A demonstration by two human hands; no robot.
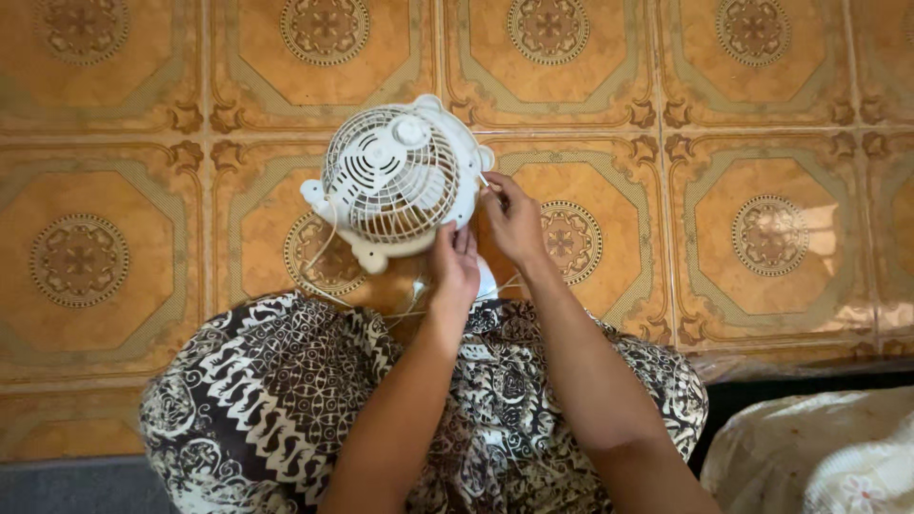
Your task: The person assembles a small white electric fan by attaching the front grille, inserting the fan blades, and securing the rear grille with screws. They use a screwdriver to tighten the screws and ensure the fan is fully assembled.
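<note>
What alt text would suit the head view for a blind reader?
A small white fan is held over patterned fabric on the person's lap, left hand at its lower rim, right hand at its right edge. Orange patterned floor tiles lie beyond.

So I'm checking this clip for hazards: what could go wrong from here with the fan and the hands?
The small white fan sits tilted at the lap's edge, steadied only by the left hand and right hand; it might slide onto the tiled floor. Fingertips at the grille could get pinched. The thin white cord beneath might snag.
</note>
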